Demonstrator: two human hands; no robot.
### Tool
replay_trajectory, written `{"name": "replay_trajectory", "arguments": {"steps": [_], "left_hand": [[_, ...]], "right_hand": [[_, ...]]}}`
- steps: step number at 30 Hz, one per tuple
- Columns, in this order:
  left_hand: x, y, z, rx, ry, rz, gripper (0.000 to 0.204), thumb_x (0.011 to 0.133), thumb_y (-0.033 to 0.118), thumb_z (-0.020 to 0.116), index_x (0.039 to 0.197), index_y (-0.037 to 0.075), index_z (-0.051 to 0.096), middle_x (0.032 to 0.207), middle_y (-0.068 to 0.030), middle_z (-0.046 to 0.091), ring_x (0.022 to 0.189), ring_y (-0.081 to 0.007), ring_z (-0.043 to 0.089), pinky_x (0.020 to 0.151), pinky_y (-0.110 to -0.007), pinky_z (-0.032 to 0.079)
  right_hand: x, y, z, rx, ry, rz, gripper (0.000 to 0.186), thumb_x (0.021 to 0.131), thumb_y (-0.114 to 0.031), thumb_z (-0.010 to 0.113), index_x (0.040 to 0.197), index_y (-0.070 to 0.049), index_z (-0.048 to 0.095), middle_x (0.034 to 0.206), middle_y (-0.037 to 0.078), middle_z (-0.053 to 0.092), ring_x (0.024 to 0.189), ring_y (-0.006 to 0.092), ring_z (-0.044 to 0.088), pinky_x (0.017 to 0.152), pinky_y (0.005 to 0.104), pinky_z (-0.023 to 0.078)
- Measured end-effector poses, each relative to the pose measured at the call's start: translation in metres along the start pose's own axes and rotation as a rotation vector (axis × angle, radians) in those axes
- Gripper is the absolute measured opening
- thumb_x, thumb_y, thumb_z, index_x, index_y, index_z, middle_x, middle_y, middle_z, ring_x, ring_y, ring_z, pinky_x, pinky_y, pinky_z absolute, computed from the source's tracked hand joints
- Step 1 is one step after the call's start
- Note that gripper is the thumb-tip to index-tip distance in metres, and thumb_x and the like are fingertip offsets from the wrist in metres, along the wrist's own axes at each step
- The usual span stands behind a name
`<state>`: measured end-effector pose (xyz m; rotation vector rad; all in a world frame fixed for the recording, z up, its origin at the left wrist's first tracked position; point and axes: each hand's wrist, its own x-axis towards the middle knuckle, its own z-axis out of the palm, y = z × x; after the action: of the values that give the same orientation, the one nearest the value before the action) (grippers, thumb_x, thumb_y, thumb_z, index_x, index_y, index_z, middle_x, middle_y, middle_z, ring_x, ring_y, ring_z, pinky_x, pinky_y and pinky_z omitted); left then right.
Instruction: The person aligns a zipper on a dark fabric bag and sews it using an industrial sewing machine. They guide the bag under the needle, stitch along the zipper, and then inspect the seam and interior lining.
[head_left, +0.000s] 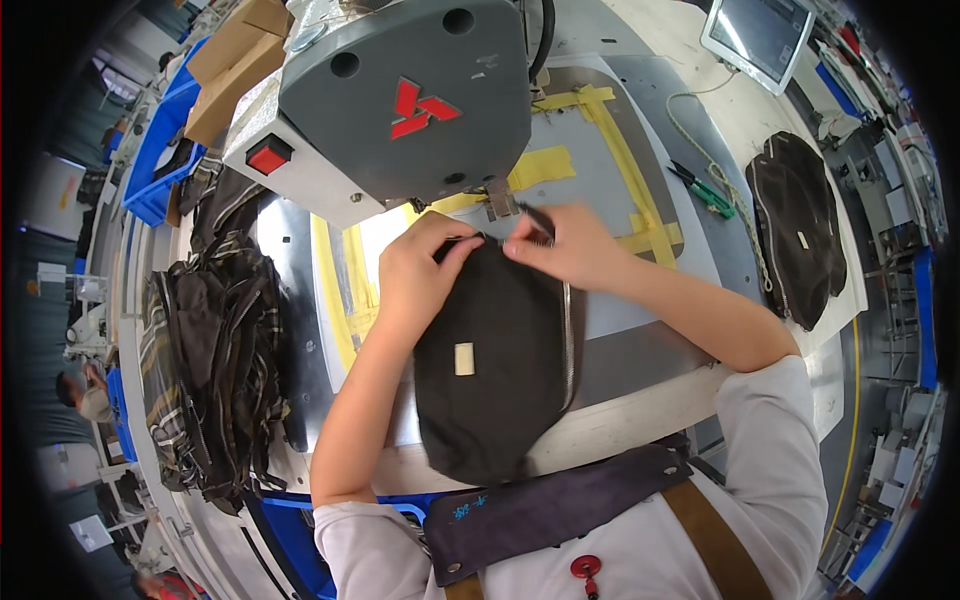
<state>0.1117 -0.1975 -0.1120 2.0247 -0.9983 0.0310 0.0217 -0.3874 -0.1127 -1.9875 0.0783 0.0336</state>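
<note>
A dark fabric pouch (492, 350) hangs over the table's near edge, toward my body. It has a small cream label and a zipper down its right side. My left hand (420, 262) pinches the pouch's top edge between thumb and fingers. Close by, my right hand (562, 245) is closed at the same edge's right corner. A slim dark piece (537, 218) sticks up from the right fingers; whether it is a strap or a tool I cannot tell. Just beyond the fingertips is the metal clamp foot (500, 204) of the sewing machine (410, 100).
Yellow tape (630, 160) marks the work plate ahead. A pile of dark and plaid pouches (215, 350) lies left. At right are another dark pouch (797, 230), a green-handled tool (712, 196), a cord (745, 190) and a screen (760, 38). Blue bins (150, 180) stand far left.
</note>
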Motion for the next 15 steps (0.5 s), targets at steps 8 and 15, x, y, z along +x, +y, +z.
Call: {"name": "replay_trajectory", "arguments": {"steps": [8,15], "left_hand": [[-0.011,0.004,0.007,0.117,-0.017,0.322,0.02,0.061,0.001,0.073,0.079,0.009,0.068,0.077,-0.002,0.062,0.069,-0.0221,0.062,0.059,-0.031,0.05],[-0.01,-0.007,0.006,-0.302,-0.107,0.035,0.015,0.069,0.003,0.077,0.08,0.003,0.066,0.076,-0.0055,0.063,0.07,-0.0189,0.061,0.064,-0.028,0.048]], "right_hand": [[-0.003,0.002,-0.002,0.26,-0.096,0.123,0.017,0.088,-0.012,0.062,0.101,-0.002,0.058,0.079,0.0,0.059,0.074,0.0069,0.053,0.068,0.0252,0.044],[-0.001,0.004,-0.006,0.201,-0.161,-0.135,0.017,0.086,-0.015,0.068,0.098,-0.004,0.067,0.083,0.001,0.065,0.074,0.0067,0.054,0.068,0.023,0.043]]}}
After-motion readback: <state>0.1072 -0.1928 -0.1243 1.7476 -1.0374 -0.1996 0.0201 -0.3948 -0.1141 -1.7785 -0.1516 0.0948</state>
